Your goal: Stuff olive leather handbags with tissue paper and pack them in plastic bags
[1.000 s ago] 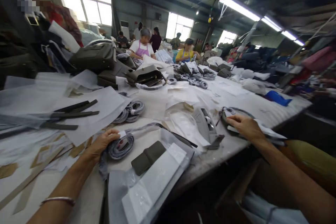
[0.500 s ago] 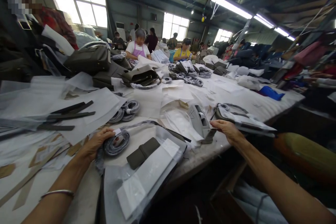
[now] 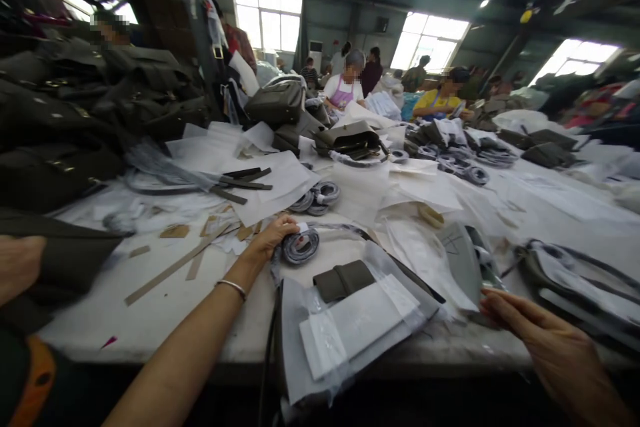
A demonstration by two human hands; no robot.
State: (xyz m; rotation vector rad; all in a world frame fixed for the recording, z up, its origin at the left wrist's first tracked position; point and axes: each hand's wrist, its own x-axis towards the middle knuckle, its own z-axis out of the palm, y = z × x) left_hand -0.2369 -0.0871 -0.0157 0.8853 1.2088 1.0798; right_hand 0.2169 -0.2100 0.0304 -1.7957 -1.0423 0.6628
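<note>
My left hand (image 3: 274,235), with a silver bracelet at the wrist, is closed on the edge of a wrapped strap coil (image 3: 301,245). Beside it, at the table's front edge, lies a bag in white wrapping (image 3: 293,340) with a small dark olive pouch (image 3: 343,280) and a flat white packet (image 3: 360,327) on top. My right hand (image 3: 505,307) is pinched at the lower edge of a grey box-like holder (image 3: 460,257); what its fingertips grip is too blurred to tell. Right of that hand is another dark bag (image 3: 565,280) with a wrapped handle.
Dark bags (image 3: 150,87) are piled at the left. Another person's hand (image 3: 20,267) is at the left edge beside a dark bag. Dark strips (image 3: 245,183), paper sheets and brown scraps (image 3: 175,231) lie across the table (image 3: 165,327). Persons work at the far side.
The view has turned left, so the table's things appear further right and the left bag pile and another person's hand show. My left hand stays at the coil, my right hand by the grey holder.
</note>
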